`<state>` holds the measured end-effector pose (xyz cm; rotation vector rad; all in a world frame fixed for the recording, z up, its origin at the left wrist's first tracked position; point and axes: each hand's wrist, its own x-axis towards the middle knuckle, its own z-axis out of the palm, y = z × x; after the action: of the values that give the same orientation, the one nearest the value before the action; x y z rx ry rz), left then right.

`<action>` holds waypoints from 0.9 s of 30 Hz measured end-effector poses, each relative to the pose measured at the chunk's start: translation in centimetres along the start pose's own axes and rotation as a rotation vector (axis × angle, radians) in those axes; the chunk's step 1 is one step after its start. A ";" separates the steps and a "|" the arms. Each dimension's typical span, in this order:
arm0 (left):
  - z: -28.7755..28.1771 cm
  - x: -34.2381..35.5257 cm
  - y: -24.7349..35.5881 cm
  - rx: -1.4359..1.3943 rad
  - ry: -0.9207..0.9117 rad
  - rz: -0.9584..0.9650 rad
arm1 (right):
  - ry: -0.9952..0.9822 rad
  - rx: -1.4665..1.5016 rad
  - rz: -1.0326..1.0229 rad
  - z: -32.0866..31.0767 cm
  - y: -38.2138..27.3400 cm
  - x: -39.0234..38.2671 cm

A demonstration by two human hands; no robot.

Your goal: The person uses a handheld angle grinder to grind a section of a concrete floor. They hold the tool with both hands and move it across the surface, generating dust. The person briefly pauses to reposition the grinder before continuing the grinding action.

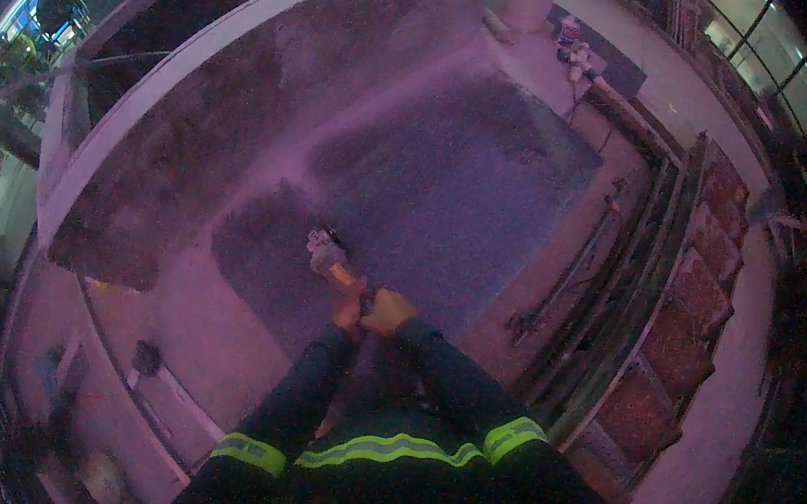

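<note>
Out in front of me, both hands grip a dusty tool shaped like an angle grinder (331,255), with a whitish head and an orange band on its body. My left hand (348,308) is closed round the body near the orange band. Just right of it, my right hand (388,313) is closed round the rear end; the fingers partly hide the grip. The head points away and to the left, low over a dark grey patch of floor (449,207) bordered by pale dust. Whether it touches the floor I cannot tell.
A low wall (197,126) runs along the left and far side. Long dark bars (611,288) lie at the right, beside several reddish-brown slabs (679,346). A thin rod (580,254) lies nearer. A pale bucket (525,0) and a small can (571,29) stand far off.
</note>
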<state>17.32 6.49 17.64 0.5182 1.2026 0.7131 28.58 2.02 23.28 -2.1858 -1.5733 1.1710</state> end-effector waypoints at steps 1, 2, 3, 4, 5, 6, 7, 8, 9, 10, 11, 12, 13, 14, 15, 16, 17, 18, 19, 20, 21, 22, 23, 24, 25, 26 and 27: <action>0.1 -0.2 0.2 -0.031 -0.012 -0.025 | -0.003 0.018 -0.018 -0.2 -0.1 0.1; 0.2 -0.3 0.3 -0.060 -0.025 -0.049 | -0.005 0.036 -0.035 -0.4 -0.2 0.2; 0.2 -0.6 0.8 -0.089 -0.031 -0.072 | -0.025 0.026 -0.009 -1.0 -0.6 0.0; 0.0 -0.2 0.5 -0.052 -0.027 -0.088 | -0.043 0.016 0.017 -1.7 -1.1 -0.3; -0.3 0.7 -0.2 -0.015 -0.023 -0.103 | -0.061 0.007 0.043 -2.2 -1.4 -0.5; -0.8 1.8 -1.6 0.021 -0.021 -0.124 | -0.032 0.024 0.031 -2.2 -1.1 -0.8; -1.3 3.1 -2.5 0.055 -0.012 -0.137 | -0.007 0.042 0.008 -2.3 -0.8 -0.9; -1.4 4.1 -3.3 0.088 -0.011 -0.154 | 0.023 0.056 -0.008 -2.6 -0.4 -1.1; -1.3 4.7 -3.8 0.123 -0.009 -0.171 | 0.015 0.043 -0.028 -2.9 0.0 -1.4; 0.2 2.9 -3.2 0.177 -0.007 -0.087 | 0.012 0.039 -0.028 -3.1 1.1 -1.6; 3.0 -1.2 -0.7 0.231 -0.004 -0.001 | 0.009 0.035 -0.030 -3.5 2.0 -1.8; 4.6 -3.7 1.2 0.268 0.007 0.099 | 0.018 0.042 -0.048 -4.0 2.0 -2.1; 4.3 -2.5 0.2 0.326 0.032 0.080 | 0.027 0.048 -0.066 -4.5 1.9 -2.5; 3.5 -0.7 -1.6 0.383 0.056 0.061 | 0.035 0.053 -0.084 -5.1 1.7 -2.8; 3.2 0.3 -2.4 0.441 0.081 0.040 | 0.006 0.064 -0.087 -6.2 1.1 -3.4; 3.8 -1.3 -0.7 0.383 0.087 -0.003 | -0.016 0.089 -0.075 -6.9 0.0 -4.0; 6.2 -4.6 2.7 0.322 0.093 -0.041 | -0.035 0.110 -0.069 -7.8 -0.3 -4.1; 6.6 -5.4 3.3 0.272 0.077 -0.037 | -0.035 0.089 -0.028 -7.4 -0.2 -3.8; 6.8 -6.1 4.0 0.222 0.059 -0.035 | -0.035 0.069 0.014 -6.7 0.2 -3.4; 6.2 -5.5 3.1 0.192 0.010 0.007 | -0.035 0.048 0.055 -6.2 0.5 -3.1; 6.1 -5.0 2.7 0.141 -0.015 0.009 | -0.032 0.039 0.039 -6.7 0.1 -3.2; 6.0 -4.6 2.4 0.089 -0.041 0.010 | -0.031 0.029 0.023 -7.5 -0.5 -3.5; 5.9 -4.0 2.0 0.019 -0.047 -0.036 | -0.030 0.019 0.007 -8.1 -0.7 -3.6; 6.2 -3.8 2.5 -0.042 -0.064 -0.081 | -0.020 0.045 -0.003 -8.3 -0.7 -3.3; 6.4 -3.6 3.1 0.095 -0.011 -0.095 | -0.010 0.071 -0.013 -8.3 -0.6 -2.8; 6.5 -3.2 3.8 0.231 0.042 -0.108 | -0.001 0.096 -0.023 -8.2 -0.4 -2.4; 7.0 -3.7 4.7 0.254 0.036 -0.084 | -0.011 0.079 -0.057 -8.0 0.1 -1.6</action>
<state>22.27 7.03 25.35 0.6627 1.3497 0.5025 34.05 2.73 29.26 -2.0751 -1.5558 1.2090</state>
